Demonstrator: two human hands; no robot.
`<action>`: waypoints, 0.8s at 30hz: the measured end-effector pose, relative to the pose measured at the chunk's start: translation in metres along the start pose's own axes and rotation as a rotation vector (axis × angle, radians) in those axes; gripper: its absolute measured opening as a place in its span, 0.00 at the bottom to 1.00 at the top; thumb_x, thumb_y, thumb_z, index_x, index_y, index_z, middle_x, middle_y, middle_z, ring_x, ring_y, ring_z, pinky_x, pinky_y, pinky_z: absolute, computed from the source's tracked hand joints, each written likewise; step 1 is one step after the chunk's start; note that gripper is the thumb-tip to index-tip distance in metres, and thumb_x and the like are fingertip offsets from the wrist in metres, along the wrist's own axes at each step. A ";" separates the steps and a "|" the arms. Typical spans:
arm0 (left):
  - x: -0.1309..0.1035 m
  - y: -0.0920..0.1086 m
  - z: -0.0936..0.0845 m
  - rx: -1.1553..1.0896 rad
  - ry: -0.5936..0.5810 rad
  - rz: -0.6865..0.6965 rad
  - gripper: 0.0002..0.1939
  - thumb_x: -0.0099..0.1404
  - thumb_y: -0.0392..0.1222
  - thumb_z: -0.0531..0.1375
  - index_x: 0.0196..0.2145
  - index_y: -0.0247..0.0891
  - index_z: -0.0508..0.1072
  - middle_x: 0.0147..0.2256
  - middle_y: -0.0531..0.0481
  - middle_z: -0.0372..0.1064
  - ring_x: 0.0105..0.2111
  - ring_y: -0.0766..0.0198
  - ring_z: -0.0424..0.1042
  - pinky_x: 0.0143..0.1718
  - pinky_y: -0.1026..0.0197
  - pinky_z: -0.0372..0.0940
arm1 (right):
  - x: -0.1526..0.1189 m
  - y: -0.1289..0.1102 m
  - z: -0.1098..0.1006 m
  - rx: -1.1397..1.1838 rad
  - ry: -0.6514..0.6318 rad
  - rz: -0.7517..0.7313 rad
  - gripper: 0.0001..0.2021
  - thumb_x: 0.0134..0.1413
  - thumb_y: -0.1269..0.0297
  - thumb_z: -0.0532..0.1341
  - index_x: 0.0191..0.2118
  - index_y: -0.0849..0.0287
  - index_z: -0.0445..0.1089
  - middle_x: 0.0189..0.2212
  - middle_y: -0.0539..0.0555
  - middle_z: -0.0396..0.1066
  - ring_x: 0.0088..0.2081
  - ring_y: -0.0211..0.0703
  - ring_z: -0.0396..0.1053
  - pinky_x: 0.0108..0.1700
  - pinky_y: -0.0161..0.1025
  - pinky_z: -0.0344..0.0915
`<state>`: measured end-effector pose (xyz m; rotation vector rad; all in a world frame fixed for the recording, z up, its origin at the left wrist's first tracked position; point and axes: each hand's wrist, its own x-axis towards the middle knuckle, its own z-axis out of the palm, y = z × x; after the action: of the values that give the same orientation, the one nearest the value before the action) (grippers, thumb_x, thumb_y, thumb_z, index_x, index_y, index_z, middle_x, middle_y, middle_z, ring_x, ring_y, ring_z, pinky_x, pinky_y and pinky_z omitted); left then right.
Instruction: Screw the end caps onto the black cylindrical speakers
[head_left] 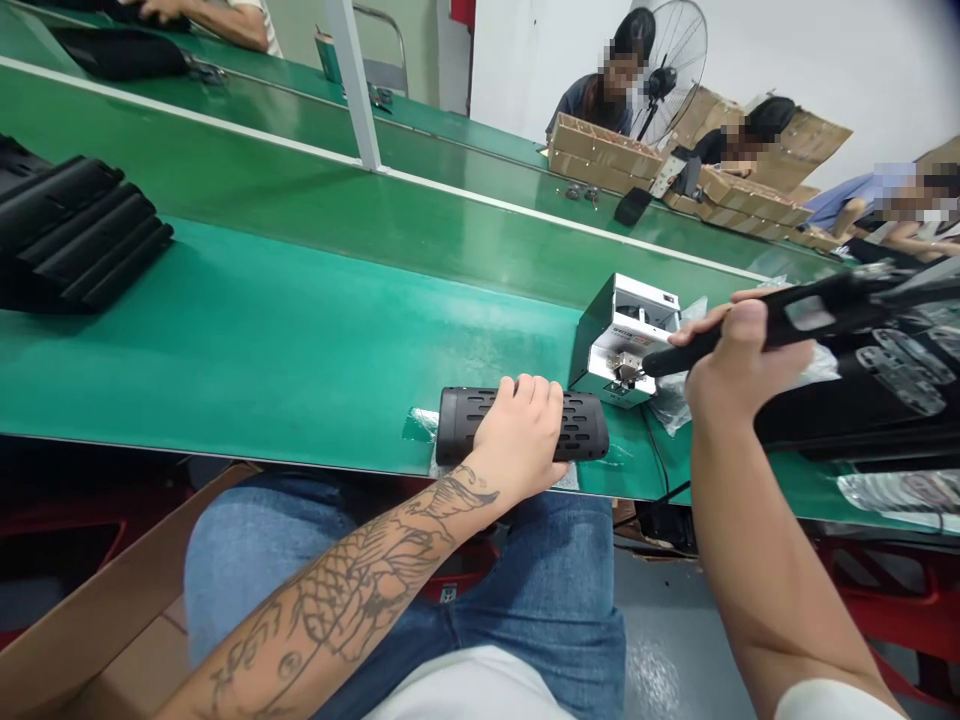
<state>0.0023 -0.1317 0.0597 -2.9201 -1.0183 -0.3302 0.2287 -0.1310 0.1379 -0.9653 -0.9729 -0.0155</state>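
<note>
My left hand (521,432) is wrapped over a black slotted housing (463,425) that lies lengthwise near the table's front edge. The fingers cover its middle, and rows of slots show on both sides. In my right hand (735,350) is a black electric screwdriver (795,318), held nearly level with its tip pointing left. That tip is at the front of a small silver-and-black screw feeder (630,340); whether it touches a screw I cannot make out.
Black ribbed housings (82,235) are stacked at the left. Black parts and clear plastic bags (675,400) lie right of the feeder. A white post (356,90) rises from the divider. Across the table, co-workers sit behind cardboard boxes (604,150) near a fan (667,75).
</note>
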 end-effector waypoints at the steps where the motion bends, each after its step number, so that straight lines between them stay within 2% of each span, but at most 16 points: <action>1: 0.000 0.003 0.000 -0.002 0.002 -0.003 0.50 0.62 0.65 0.66 0.67 0.22 0.64 0.53 0.29 0.67 0.53 0.38 0.63 0.58 0.39 0.55 | 0.001 0.009 0.000 -0.038 -0.022 0.016 0.06 0.54 0.62 0.66 0.32 0.58 0.71 0.16 0.46 0.68 0.16 0.41 0.67 0.21 0.39 0.67; 4: -0.003 0.005 -0.004 -0.036 -0.017 -0.007 0.52 0.64 0.67 0.64 0.71 0.24 0.60 0.57 0.28 0.66 0.56 0.36 0.63 0.60 0.38 0.54 | -0.002 0.023 -0.003 -0.064 -0.086 0.074 0.08 0.54 0.62 0.66 0.29 0.57 0.70 0.16 0.47 0.68 0.16 0.42 0.68 0.22 0.39 0.67; 7: -0.006 -0.008 -0.014 -0.142 -0.071 0.022 0.51 0.66 0.72 0.60 0.71 0.28 0.61 0.58 0.29 0.68 0.56 0.38 0.65 0.60 0.40 0.56 | -0.008 0.017 -0.005 -0.052 -0.109 0.110 0.07 0.52 0.61 0.67 0.29 0.57 0.71 0.16 0.48 0.69 0.16 0.44 0.68 0.21 0.41 0.68; 11: -0.013 -0.035 -0.021 -0.177 -0.073 0.098 0.51 0.62 0.73 0.62 0.71 0.36 0.62 0.61 0.32 0.66 0.61 0.36 0.63 0.64 0.39 0.52 | -0.011 -0.016 -0.004 -0.005 -0.072 0.114 0.03 0.50 0.65 0.65 0.33 0.58 0.73 0.17 0.48 0.68 0.15 0.44 0.67 0.18 0.42 0.67; 13: -0.017 -0.043 -0.019 -0.146 -0.082 0.108 0.53 0.59 0.71 0.65 0.73 0.39 0.59 0.61 0.33 0.66 0.59 0.35 0.64 0.62 0.38 0.53 | -0.014 -0.040 -0.003 0.085 -0.091 0.105 0.04 0.50 0.65 0.65 0.34 0.58 0.74 0.18 0.48 0.69 0.15 0.45 0.67 0.18 0.43 0.68; 17: -0.023 -0.043 -0.011 -0.108 -0.105 0.091 0.53 0.60 0.62 0.68 0.75 0.41 0.54 0.56 0.35 0.69 0.49 0.41 0.69 0.49 0.44 0.60 | -0.040 -0.082 0.005 0.335 -0.382 0.154 0.14 0.51 0.53 0.72 0.37 0.58 0.77 0.20 0.50 0.71 0.15 0.48 0.69 0.17 0.48 0.70; 20: -0.023 -0.040 -0.011 -0.099 -0.098 0.086 0.52 0.59 0.59 0.68 0.74 0.41 0.55 0.53 0.36 0.70 0.48 0.42 0.69 0.46 0.46 0.59 | -0.070 -0.095 0.019 0.437 -0.493 0.201 0.14 0.55 0.52 0.72 0.40 0.58 0.78 0.21 0.50 0.72 0.15 0.46 0.68 0.18 0.47 0.70; 24: -0.023 -0.039 -0.015 -0.102 -0.094 0.083 0.50 0.59 0.58 0.68 0.73 0.41 0.56 0.53 0.37 0.69 0.48 0.43 0.69 0.46 0.48 0.58 | -0.096 -0.091 0.038 0.457 -0.482 0.272 0.15 0.55 0.53 0.73 0.40 0.56 0.76 0.22 0.49 0.71 0.17 0.45 0.69 0.21 0.46 0.71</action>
<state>-0.0424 -0.1166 0.0675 -3.0855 -0.9126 -0.2517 0.1077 -0.1962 0.1401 -0.6758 -1.2058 0.6670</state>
